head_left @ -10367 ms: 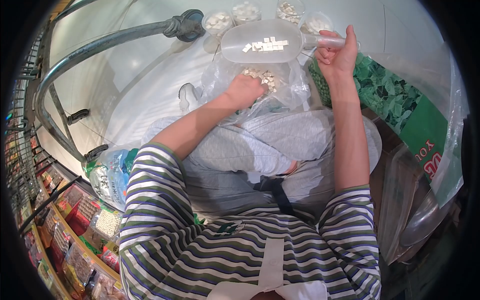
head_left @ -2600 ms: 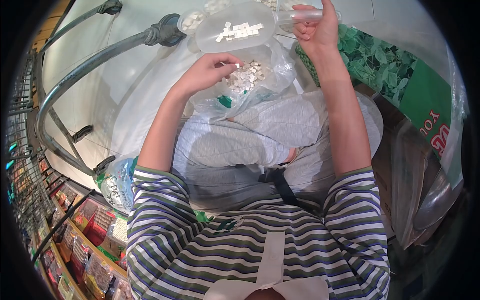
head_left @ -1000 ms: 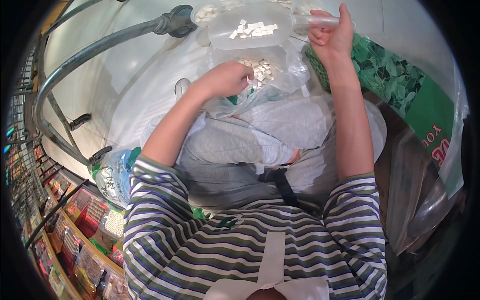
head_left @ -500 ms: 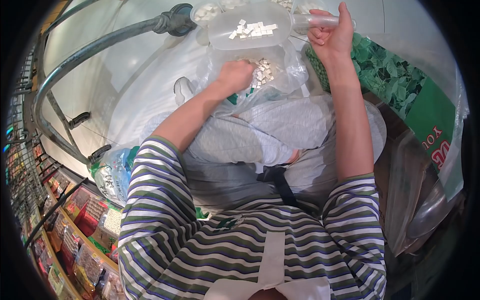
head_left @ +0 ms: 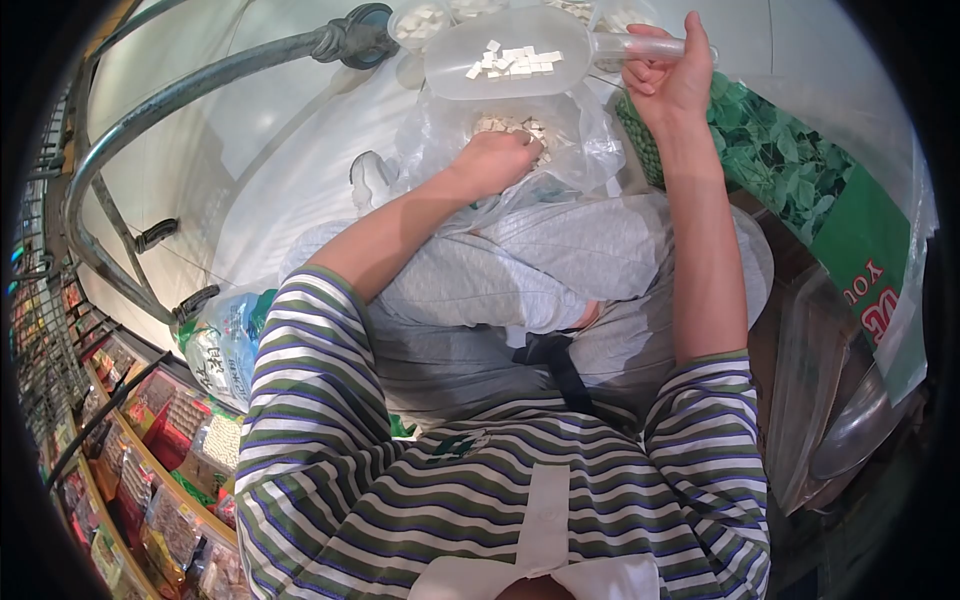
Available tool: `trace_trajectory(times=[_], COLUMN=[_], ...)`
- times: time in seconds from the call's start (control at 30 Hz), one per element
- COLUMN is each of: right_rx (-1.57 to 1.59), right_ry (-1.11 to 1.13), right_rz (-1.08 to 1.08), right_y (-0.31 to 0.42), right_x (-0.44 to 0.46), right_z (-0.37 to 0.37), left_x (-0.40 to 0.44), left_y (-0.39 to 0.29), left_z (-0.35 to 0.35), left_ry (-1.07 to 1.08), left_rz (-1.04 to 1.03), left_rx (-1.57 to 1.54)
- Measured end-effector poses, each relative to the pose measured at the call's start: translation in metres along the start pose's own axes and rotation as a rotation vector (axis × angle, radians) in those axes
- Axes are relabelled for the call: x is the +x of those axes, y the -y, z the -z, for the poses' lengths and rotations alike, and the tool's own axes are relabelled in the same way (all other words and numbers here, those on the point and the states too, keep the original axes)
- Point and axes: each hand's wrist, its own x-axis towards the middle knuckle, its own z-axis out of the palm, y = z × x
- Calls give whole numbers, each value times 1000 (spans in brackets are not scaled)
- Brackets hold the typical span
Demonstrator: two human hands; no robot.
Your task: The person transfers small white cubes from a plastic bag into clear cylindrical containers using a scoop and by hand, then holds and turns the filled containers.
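My right hand [head_left: 675, 90], palm up, has its fingers wrapped round the handle of a clear plastic scoop [head_left: 455, 65]. Several small white square pieces [head_left: 515, 63] lie in the scoop's tray. Just below it, my left hand [head_left: 497, 162] reaches into an open clear plastic bag [head_left: 595, 150] that holds many pale pieces [head_left: 510, 126]. The fingers of that hand are bent together among the pieces, and whatever is between their tips is hidden.
Tubs of white pieces [head_left: 418, 22] stand behind the scoop. A metal frame on casters [head_left: 150, 110] curves along the left. At right is a green printed bag [head_left: 780, 150]; a bottle pack [head_left: 225, 350] and shelves of packaged goods [head_left: 170, 420] are at lower left.
Since half a second ago, my left hand has moved right and slightly down within the bag. The scoop in my right hand appears slightly further right, along with the surroundings.
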Motion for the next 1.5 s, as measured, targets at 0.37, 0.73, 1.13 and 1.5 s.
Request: trace_trajectory(times=[0.37,0.73,1.13,1.5], right_rx=[-44,-52,-15,-37], right_ry=[-70,-51,-81,2], right_rz=[1,10,-4,-7], right_y=[3,2,4,2], right_x=[-12,-11,-12,-12], right_z=[-17,-14,-15,-15], left_x=[8,8,-9,10], left_y=[-13,-10,-42,-12], left_z=[-3,-7,121,138], left_ry=[73,116,-466,-751], left_rz=[-88,-88,-13,193], left_rx=[154,111,-348,-163])
